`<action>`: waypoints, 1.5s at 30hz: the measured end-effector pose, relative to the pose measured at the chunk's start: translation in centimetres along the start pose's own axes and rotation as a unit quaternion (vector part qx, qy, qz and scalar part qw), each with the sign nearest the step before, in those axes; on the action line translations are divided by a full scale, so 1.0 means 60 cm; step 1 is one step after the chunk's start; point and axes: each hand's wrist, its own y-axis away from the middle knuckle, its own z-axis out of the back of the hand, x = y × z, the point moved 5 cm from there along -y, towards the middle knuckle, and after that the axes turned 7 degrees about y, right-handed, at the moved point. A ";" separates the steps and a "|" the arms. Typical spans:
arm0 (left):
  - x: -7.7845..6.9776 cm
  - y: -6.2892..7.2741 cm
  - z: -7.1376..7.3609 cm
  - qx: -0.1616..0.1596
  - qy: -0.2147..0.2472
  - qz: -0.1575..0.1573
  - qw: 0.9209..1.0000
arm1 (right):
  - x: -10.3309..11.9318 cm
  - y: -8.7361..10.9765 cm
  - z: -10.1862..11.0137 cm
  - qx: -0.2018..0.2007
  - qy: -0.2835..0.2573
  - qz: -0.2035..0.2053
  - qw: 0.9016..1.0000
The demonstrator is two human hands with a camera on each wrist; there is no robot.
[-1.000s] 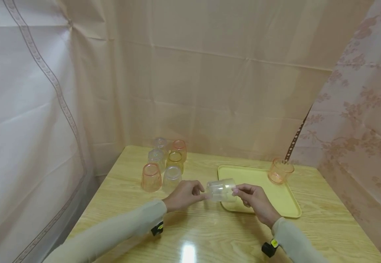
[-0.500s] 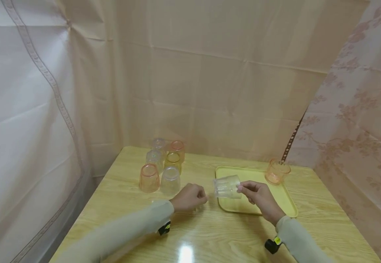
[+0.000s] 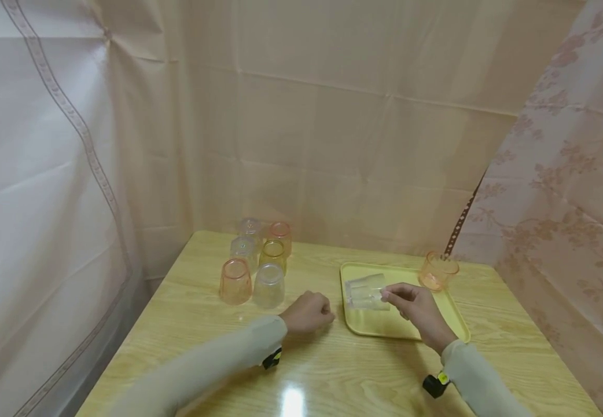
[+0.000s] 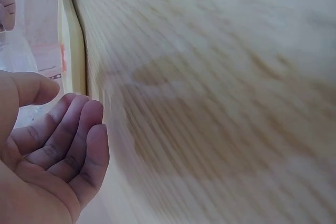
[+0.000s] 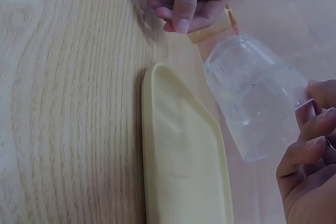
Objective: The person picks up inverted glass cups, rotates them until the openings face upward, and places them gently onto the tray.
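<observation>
My right hand (image 3: pixel 421 315) pinches a clear tumbler (image 3: pixel 364 293) near its rim, thumb and fingertips at the edge. The tumbler lies on its side in the air, base toward the left, and overlaps the yellow tray (image 3: pixel 385 328) in the head view. In the right wrist view, the clear tumbler (image 5: pixel 257 100) shows faceted walls, with the tray (image 5: pixel 184 161) beside it. Left of the tray, my left hand (image 3: pixel 308 313) is just above the table with loosely curled fingers. The left wrist view shows nothing in that hand (image 4: pixel 55 145).
Upside-down tumblers stand grouped at the left: an orange one (image 3: pixel 236 282), a clear one (image 3: pixel 269 286), a yellow one (image 3: pixel 273 256) and others behind. An upright orange tumbler (image 3: pixel 437 272) stands at the tray's far right corner. Curtains enclose the wooden table (image 3: pixel 353 376).
My left hand has let go of the tumbler's base end and drawn its fingers in, shifting slightly right. My right hand has carried the tumbler rightward over the tray.
</observation>
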 end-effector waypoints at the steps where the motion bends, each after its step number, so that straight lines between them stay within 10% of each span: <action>1: 0.000 -0.002 -0.002 0.000 0.001 0.000 1.000 | 0.000 0.000 0.001 -0.002 0.001 -0.002 1.000; 45: -0.026 -0.057 -0.046 0.018 -0.091 0.008 0.996 | -0.002 -0.009 0.051 -0.044 0.114 0.017 0.992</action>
